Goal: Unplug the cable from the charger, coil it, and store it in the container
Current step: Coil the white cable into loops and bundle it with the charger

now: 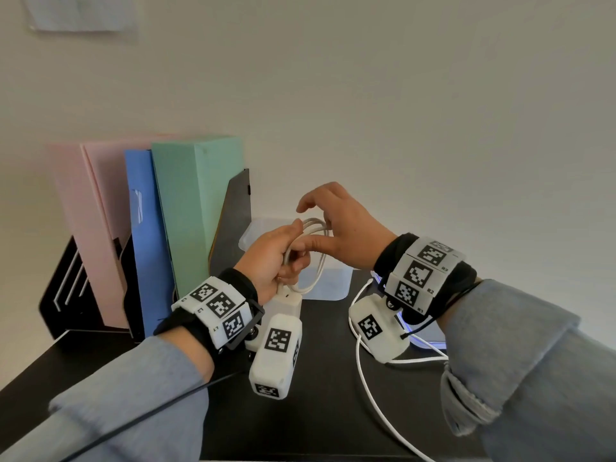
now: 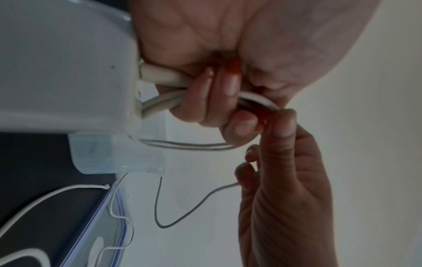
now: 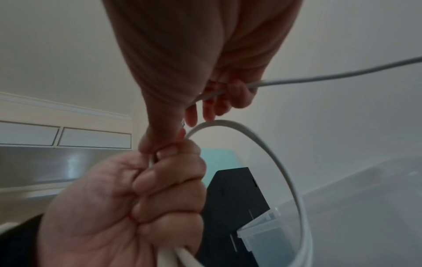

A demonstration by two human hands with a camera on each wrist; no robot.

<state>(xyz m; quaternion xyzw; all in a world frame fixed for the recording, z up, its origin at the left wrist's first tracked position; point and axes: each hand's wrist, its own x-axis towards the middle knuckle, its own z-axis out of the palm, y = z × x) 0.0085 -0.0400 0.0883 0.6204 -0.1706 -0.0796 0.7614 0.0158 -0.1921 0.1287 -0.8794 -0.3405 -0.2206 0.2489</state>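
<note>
Above the clear container (image 1: 328, 288), the white cable (image 1: 313, 228) hangs in a few loops, bunched in the left hand (image 1: 273, 261), whose curled fingers clamp the strands so the coil keeps its shape. Beside it, the right hand (image 1: 343, 235) has its thumb against the left fingers while a loose strand runs through its half-bent fingers (image 3: 228, 101), probably feeding the next turn. Slack cable trails over the dark desk (image 1: 333, 395); folders (image 1: 196, 208) stand behind the container.

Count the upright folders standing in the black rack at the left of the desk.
3: a pink folder leftmost, a blue folder in the middle, a green folder rightmost. More may be hidden behind them.
</note>
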